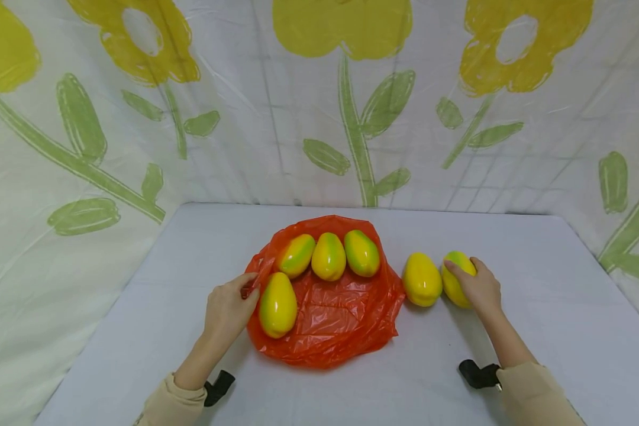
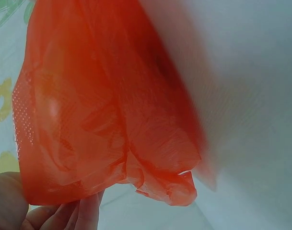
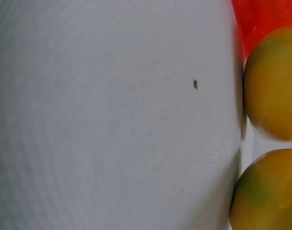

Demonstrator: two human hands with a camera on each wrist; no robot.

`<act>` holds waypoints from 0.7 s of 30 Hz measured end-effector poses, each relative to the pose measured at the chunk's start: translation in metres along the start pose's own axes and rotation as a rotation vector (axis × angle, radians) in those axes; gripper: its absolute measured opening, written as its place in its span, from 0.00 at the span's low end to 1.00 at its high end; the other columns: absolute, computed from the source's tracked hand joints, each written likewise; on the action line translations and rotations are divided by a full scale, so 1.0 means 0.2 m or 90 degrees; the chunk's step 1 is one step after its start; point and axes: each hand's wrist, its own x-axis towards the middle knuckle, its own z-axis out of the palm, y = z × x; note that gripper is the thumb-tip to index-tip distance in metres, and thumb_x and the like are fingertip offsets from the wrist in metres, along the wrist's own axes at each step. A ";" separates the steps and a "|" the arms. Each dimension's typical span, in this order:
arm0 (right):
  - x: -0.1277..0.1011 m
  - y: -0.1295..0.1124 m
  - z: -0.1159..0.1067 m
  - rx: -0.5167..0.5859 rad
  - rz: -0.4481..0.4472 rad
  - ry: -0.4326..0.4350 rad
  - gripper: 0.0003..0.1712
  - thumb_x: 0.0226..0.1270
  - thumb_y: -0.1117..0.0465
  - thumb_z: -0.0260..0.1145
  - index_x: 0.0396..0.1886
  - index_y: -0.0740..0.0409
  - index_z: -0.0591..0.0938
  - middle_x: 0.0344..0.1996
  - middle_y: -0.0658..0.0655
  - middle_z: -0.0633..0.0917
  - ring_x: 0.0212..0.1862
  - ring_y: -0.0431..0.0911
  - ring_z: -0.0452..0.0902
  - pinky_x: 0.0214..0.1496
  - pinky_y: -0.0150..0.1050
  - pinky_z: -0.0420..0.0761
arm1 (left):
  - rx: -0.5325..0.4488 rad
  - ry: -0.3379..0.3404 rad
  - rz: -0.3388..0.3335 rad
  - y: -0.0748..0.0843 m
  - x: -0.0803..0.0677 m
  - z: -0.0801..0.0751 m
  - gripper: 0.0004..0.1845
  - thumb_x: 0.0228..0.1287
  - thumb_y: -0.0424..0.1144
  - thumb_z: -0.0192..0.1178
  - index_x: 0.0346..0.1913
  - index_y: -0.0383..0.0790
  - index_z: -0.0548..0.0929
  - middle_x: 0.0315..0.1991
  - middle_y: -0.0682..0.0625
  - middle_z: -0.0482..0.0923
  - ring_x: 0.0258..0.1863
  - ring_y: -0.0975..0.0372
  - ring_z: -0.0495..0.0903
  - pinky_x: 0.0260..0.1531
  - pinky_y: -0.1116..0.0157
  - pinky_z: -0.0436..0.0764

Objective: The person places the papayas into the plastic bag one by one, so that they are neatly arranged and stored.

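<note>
A red plastic bag (image 1: 332, 313) lies spread open on the table, with several glossy yellow-green papayas on it: three in a row at the back, and one papaya (image 1: 278, 305) at its left. My left hand (image 1: 229, 307) pinches the bag's left edge between thumb and fingers; in the left wrist view the red film (image 2: 83, 120) hangs over the fingers (image 2: 89, 211). To the bag's right lies a papaya (image 1: 422, 280). Just beside it, my right hand (image 1: 480, 287) grips another papaya (image 1: 454, 287), thumb and fingers around its upper part. In the right wrist view that papaya (image 3: 268, 191) shows, but the hand does not.
The white table (image 1: 383, 390) runs back to a hanging cloth (image 1: 234, 136) printed with yellow flowers. Black wrist-camera mounts (image 1: 479, 374) stick out near both beige sleeves. A tiny dark speck (image 3: 195, 84) lies on the table in the right wrist view.
</note>
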 end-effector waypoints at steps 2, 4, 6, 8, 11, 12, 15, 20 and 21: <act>0.00 0.00 0.00 0.000 -0.002 -0.001 0.49 0.72 0.39 0.49 0.74 0.73 0.49 0.70 0.77 0.56 0.68 0.70 0.54 0.66 0.63 0.59 | 0.002 0.000 0.000 0.00 0.00 0.00 0.15 0.60 0.27 0.63 0.50 0.26 0.83 0.33 0.36 0.84 0.17 0.59 0.74 0.21 0.70 0.77; 0.00 0.00 0.00 -0.001 -0.005 -0.001 0.49 0.72 0.39 0.49 0.74 0.73 0.49 0.69 0.77 0.56 0.67 0.70 0.54 0.65 0.63 0.59 | 0.002 0.000 0.001 0.00 0.00 0.00 0.15 0.60 0.27 0.62 0.50 0.26 0.83 0.33 0.36 0.84 0.17 0.58 0.75 0.21 0.69 0.78; 0.00 0.00 0.00 -0.003 -0.010 -0.003 0.49 0.72 0.40 0.49 0.74 0.74 0.49 0.69 0.78 0.56 0.67 0.70 0.55 0.65 0.64 0.59 | 0.001 -0.001 -0.001 0.00 0.00 0.00 0.14 0.60 0.27 0.62 0.50 0.26 0.83 0.33 0.36 0.84 0.17 0.58 0.75 0.20 0.68 0.78; 0.00 0.00 0.00 -0.003 -0.015 -0.001 0.48 0.72 0.41 0.50 0.73 0.74 0.49 0.69 0.78 0.56 0.66 0.70 0.55 0.65 0.63 0.59 | 0.000 -0.001 -0.003 0.00 0.00 0.00 0.14 0.60 0.27 0.62 0.49 0.26 0.83 0.33 0.36 0.84 0.18 0.58 0.76 0.20 0.68 0.78; 0.00 0.00 0.00 -0.001 -0.018 0.003 0.47 0.73 0.42 0.50 0.73 0.74 0.49 0.69 0.78 0.57 0.66 0.70 0.55 0.65 0.63 0.60 | 0.002 0.001 -0.004 0.00 0.00 0.00 0.14 0.60 0.27 0.62 0.50 0.26 0.83 0.32 0.37 0.84 0.18 0.58 0.75 0.20 0.68 0.78; -0.01 0.00 0.00 0.000 -0.018 0.004 0.47 0.73 0.42 0.50 0.73 0.74 0.49 0.69 0.78 0.57 0.66 0.70 0.55 0.64 0.63 0.60 | 0.002 0.001 -0.004 0.00 0.00 0.00 0.14 0.60 0.27 0.62 0.49 0.26 0.83 0.32 0.37 0.84 0.18 0.58 0.75 0.20 0.68 0.78; -0.01 0.00 0.00 0.004 -0.016 0.007 0.47 0.73 0.43 0.50 0.73 0.74 0.50 0.69 0.78 0.57 0.67 0.70 0.56 0.65 0.63 0.60 | 0.004 0.002 -0.001 0.01 0.00 0.00 0.14 0.60 0.27 0.62 0.49 0.26 0.83 0.32 0.36 0.84 0.18 0.58 0.75 0.20 0.68 0.78; -0.02 -0.01 -0.01 0.007 -0.019 0.009 0.46 0.73 0.42 0.50 0.73 0.75 0.49 0.68 0.78 0.57 0.66 0.70 0.56 0.65 0.63 0.60 | 0.005 0.000 -0.003 0.00 0.00 0.00 0.14 0.59 0.27 0.63 0.49 0.26 0.83 0.33 0.36 0.84 0.19 0.58 0.76 0.21 0.67 0.79; -0.02 -0.01 -0.01 0.008 -0.019 0.009 0.47 0.73 0.42 0.49 0.73 0.75 0.49 0.68 0.78 0.57 0.66 0.70 0.57 0.65 0.63 0.61 | 0.006 0.000 -0.005 0.00 0.00 0.00 0.15 0.59 0.27 0.63 0.49 0.26 0.83 0.33 0.36 0.84 0.19 0.58 0.75 0.21 0.67 0.79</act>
